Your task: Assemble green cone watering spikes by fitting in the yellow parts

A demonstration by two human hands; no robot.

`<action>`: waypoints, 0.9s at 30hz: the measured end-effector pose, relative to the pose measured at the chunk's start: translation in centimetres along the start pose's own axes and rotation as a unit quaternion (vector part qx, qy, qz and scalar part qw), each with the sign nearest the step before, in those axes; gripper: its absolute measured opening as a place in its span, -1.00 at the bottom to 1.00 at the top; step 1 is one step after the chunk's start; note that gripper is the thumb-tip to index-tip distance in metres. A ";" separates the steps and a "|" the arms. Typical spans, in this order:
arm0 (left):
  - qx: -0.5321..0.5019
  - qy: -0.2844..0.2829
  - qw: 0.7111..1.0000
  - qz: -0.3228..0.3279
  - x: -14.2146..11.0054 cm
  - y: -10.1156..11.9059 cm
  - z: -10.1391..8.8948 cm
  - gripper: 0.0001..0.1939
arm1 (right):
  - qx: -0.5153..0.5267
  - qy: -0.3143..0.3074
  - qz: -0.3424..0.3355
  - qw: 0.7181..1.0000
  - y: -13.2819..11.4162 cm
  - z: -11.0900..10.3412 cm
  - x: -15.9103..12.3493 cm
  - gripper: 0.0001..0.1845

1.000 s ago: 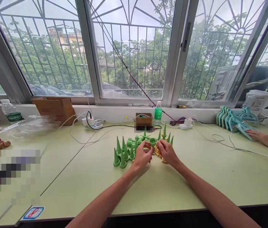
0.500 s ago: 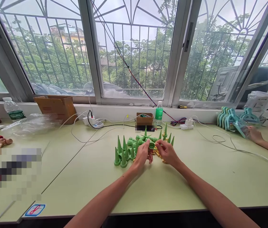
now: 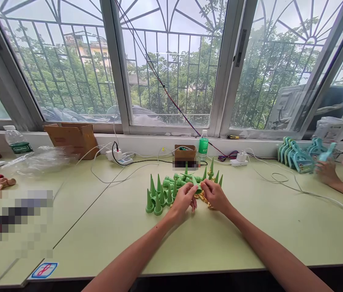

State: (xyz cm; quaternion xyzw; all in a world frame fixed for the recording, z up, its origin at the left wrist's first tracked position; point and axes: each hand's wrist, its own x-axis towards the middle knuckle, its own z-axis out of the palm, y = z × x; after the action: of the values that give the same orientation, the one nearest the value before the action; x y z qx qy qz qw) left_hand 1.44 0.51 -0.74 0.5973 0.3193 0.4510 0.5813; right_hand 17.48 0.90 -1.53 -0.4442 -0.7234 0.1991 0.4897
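A green plastic plant watering spike (image 3: 197, 187) is in my left hand (image 3: 185, 198), its pointed end up and leaning left. My right hand (image 3: 215, 194) is closed in a pinch against the right side of that spike; what sits between its fingertips is hidden. Left of my hands stand several more green spikes (image 3: 158, 205), points upward. Behind my hands, other green spikes (image 3: 169, 181) lie on their sides in a heap. Small yellow plastic parts (image 3: 201, 197) lie on the table under and between my hands.
A small cardboard box (image 3: 185, 153) and a green-labelled bottle (image 3: 203, 144) stand behind the heap. Cables and a power strip (image 3: 119, 156) run along the back. At right, another person's hand (image 3: 326, 172) holds a light-blue piece beside several blue-green plastic clips (image 3: 297, 156).
The spike in my left hand has turned from its open end facing me to its point up. My right fingertips have come against it. The other person's hand has lifted a light-blue piece.
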 end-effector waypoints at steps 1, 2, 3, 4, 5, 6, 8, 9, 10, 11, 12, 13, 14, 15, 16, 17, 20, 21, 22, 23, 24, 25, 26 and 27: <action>0.016 0.003 1.000 0.011 0.0 -0.1 0.0 -0.61 | -0.006 0.003 -0.001 1.000 0.0 0.0 0.0 -0.62; 0.036 0.008 0.999 0.024 0.0 -0.2 0.0 -0.60 | -0.012 0.007 -0.001 1.000 0.1 0.0 0.1 -0.62; 0.057 0.015 0.997 0.039 0.0 -0.3 0.0 -0.59 | -0.016 0.008 -0.002 1.000 0.1 -0.1 0.1 -0.61; 0.080 0.020 0.995 0.053 0.0 -0.4 0.0 -0.59 | -0.020 0.010 -0.002 1.000 0.1 -0.1 0.1 -0.61; 0.101 0.025 0.992 0.065 0.0 -0.5 0.0 -0.58 | -0.023 0.012 -0.002 1.000 0.1 -0.1 0.2 -0.61; 0.118 0.029 0.990 0.074 0.0 -0.6 0.0 -0.59 | -0.026 0.013 -0.003 1.000 0.0 -0.1 0.2 -0.61; 0.135 0.035 0.986 0.087 -0.1 -0.7 0.0 -0.60 | -0.031 0.018 -0.006 0.999 0.0 0.0 0.2 -0.59; 0.138 0.038 0.985 0.093 -0.1 -0.7 0.1 -0.61 | -0.033 0.021 -0.007 0.999 0.0 0.0 0.1 -0.59; 0.140 0.042 0.984 0.099 -0.1 -0.7 0.1 -0.62 | -0.035 0.023 -0.009 0.999 -0.1 0.1 0.1 -0.58; 0.140 0.045 0.984 0.105 -0.1 -0.7 0.1 -0.62 | -0.037 0.026 -0.009 0.999 -0.1 0.1 0.1 -0.57; 0.140 0.049 0.983 0.110 -0.1 -0.7 0.2 -0.63 | -0.037 0.027 -0.008 0.999 -0.1 0.2 0.1 -0.57; 0.140 0.053 0.982 0.113 -0.1 -0.7 0.2 -0.62 | -0.036 0.029 -0.007 0.999 -0.1 0.2 0.1 -0.57; 0.138 0.056 0.982 0.113 -0.1 -0.7 0.2 -0.62 | -0.034 0.031 -0.005 0.999 -0.1 0.3 0.1 -0.57; 0.136 0.059 0.983 0.112 -0.1 -0.7 0.2 -0.61 | -0.032 0.033 -0.003 0.999 -0.1 0.4 0.1 -0.57; 0.135 0.063 0.983 0.111 -0.1 -0.7 0.2 -0.61 | -0.030 0.035 -0.002 0.999 -0.1 0.4 0.1 -0.58; 0.137 0.070 0.982 0.111 -0.1 -0.7 0.2 -0.61 | -0.028 0.037 -0.002 0.999 -0.2 0.5 0.1 -0.58; 0.166 0.094 0.974 0.121 -0.2 -0.6 0.3 -0.65 | -0.024 0.048 -0.001 0.999 -0.2 0.5 0.0 -0.59; 0.178 0.103 0.970 0.126 -0.2 -0.6 0.4 -0.66 | -0.020 0.053 0.001 0.998 -0.2 0.5 0.0 -0.60; 0.188 0.111 0.967 0.129 -0.3 -0.5 0.4 -0.66 | -0.015 0.058 0.003 0.998 -0.1 0.5 0.0 -0.60; 0.193 0.118 0.965 0.131 -0.3 -0.4 0.5 -0.66 | -0.009 0.063 0.006 0.998 -0.1 0.5 0.0 -0.61; 0.193 0.124 0.965 0.130 -0.3 -0.3 0.5 -0.66 | -0.002 0.067 0.009 0.998 -0.1 0.5 0.0 -0.62; 0.187 0.128 0.966 0.127 -0.3 -0.3 0.6 -0.66 | 0.005 0.069 0.011 0.998 -0.1 0.4 0.0 -0.63; 0.178 0.129 0.968 0.121 -0.3 -0.2 0.6 -0.65 | 0.011 0.069 0.013 0.997 -0.1 0.4 0.0 -0.63; 0.165 0.124 0.972 0.112 -0.2 -0.2 0.6 -0.63 | 0.016 0.067 0.012 0.998 -0.1 0.4 0.0 -0.64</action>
State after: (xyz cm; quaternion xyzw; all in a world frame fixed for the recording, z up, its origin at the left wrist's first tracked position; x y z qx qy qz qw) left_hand 1.97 0.08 -0.90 0.6561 0.3901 0.5250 0.3766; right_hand 17.12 0.87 -1.65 -0.4572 -0.6805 0.1863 0.5415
